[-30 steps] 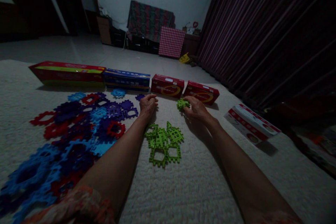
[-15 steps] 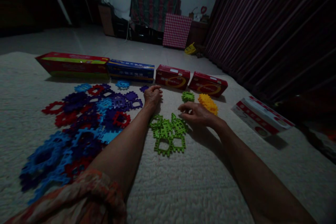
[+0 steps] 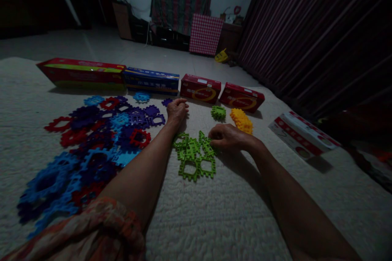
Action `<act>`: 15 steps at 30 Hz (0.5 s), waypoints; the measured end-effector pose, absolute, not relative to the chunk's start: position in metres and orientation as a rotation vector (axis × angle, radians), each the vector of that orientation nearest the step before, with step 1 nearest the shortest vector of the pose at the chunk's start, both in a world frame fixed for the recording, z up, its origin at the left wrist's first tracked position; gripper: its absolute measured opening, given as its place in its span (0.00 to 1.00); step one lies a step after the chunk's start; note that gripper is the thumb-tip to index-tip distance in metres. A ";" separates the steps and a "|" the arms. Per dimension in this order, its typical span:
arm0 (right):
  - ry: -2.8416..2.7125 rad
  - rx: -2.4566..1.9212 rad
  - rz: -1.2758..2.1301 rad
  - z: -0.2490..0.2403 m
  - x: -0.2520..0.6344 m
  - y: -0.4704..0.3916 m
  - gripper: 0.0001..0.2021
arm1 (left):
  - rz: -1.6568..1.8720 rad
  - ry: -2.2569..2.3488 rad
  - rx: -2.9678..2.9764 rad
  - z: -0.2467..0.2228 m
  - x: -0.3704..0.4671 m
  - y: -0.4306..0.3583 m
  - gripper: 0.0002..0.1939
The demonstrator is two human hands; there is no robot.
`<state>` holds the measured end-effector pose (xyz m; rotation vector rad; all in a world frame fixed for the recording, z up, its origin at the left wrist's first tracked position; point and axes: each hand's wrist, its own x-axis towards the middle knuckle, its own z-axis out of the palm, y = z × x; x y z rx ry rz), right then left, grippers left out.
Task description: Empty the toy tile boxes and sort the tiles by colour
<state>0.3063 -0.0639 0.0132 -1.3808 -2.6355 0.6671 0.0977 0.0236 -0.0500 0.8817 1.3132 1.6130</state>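
Observation:
My right hand (image 3: pixel 225 136) is over the right edge of a loose pile of green plastic building pieces (image 3: pixel 192 149). Its bent fingers close on the edge of one green piece, though the fingertips are partly hidden. My left hand (image 3: pixel 177 111) rests on the quilted cover beyond the pile, holding nothing, its fingers loosely bent and a little apart. Close to it lies a small purple piece (image 3: pixel 167 102). Farther back, a stack of green pieces (image 3: pixel 218 112) stands beside a longer row of yellow pieces (image 3: pixel 241 120).
Red, purple and blue pieces (image 3: pixel 98 130) spread widely on the left. Along the back stand a red-and-green box (image 3: pixel 85 74), a blue box (image 3: pixel 151 81) and two red boxes (image 3: pixel 200 89). A white-and-red box (image 3: pixel 301 135) sits at the right on the quilted cover (image 3: pixel 232 212).
My right hand has lowered toward me onto the green pile, its fingers closing at a piece's edge. My left hand stays in place. The view has shifted slightly.

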 end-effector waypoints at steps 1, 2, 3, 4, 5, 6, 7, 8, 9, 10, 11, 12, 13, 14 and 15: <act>-2.631 -1.388 0.674 0.013 0.306 -0.064 0.03 | 1.616 1.310 0.881 -0.050 0.098 0.023 0.14; -2.628 -1.398 0.690 0.014 0.307 -0.064 0.03 | 1.618 1.305 0.881 -0.051 0.098 0.023 0.14; -2.624 -1.412 0.720 0.015 0.307 -0.065 0.02 | 1.620 1.301 0.881 -0.051 0.097 0.023 0.14; -2.617 -1.425 0.767 0.017 0.308 -0.065 0.02 | 1.622 1.297 0.885 -0.052 0.097 0.024 0.14; -2.606 -1.432 0.832 0.020 0.310 -0.065 0.02 | 1.621 1.295 0.889 -0.053 0.097 0.024 0.14; -2.590 -1.431 0.909 0.023 0.313 -0.064 0.03 | 1.621 1.294 0.893 -0.054 0.097 0.025 0.14; -2.564 -1.422 0.989 0.026 0.316 -0.064 0.05 | 1.622 1.293 0.897 -0.055 0.097 0.026 0.14; -2.531 -1.405 1.062 0.028 0.319 -0.062 0.06 | 1.625 1.290 0.902 -0.056 0.097 0.026 0.14; -2.489 -1.385 1.113 0.031 0.323 -0.061 0.07 | 1.626 1.288 0.906 -0.056 0.097 0.027 0.14; -2.438 -1.368 1.128 0.033 0.327 -0.059 0.09 | 1.625 1.288 0.908 -0.056 0.097 0.027 0.15; -2.382 -1.357 1.097 0.034 0.330 -0.057 0.10 | 1.622 1.292 0.907 -0.057 0.097 0.027 0.15; -2.325 -1.353 1.020 0.034 0.332 -0.055 0.10 | 1.619 1.296 0.906 -0.057 0.097 0.027 0.15; -2.276 -1.354 0.905 0.033 0.334 -0.053 0.10 | 1.614 1.299 0.907 -0.057 0.097 0.027 0.16; -2.248 -1.357 0.765 0.032 0.336 -0.051 0.09 | 1.610 1.301 0.909 -0.057 0.097 0.026 0.16; -2.245 -1.359 0.621 0.030 0.337 -0.050 0.07 | 1.609 1.302 0.912 -0.057 0.097 0.026 0.16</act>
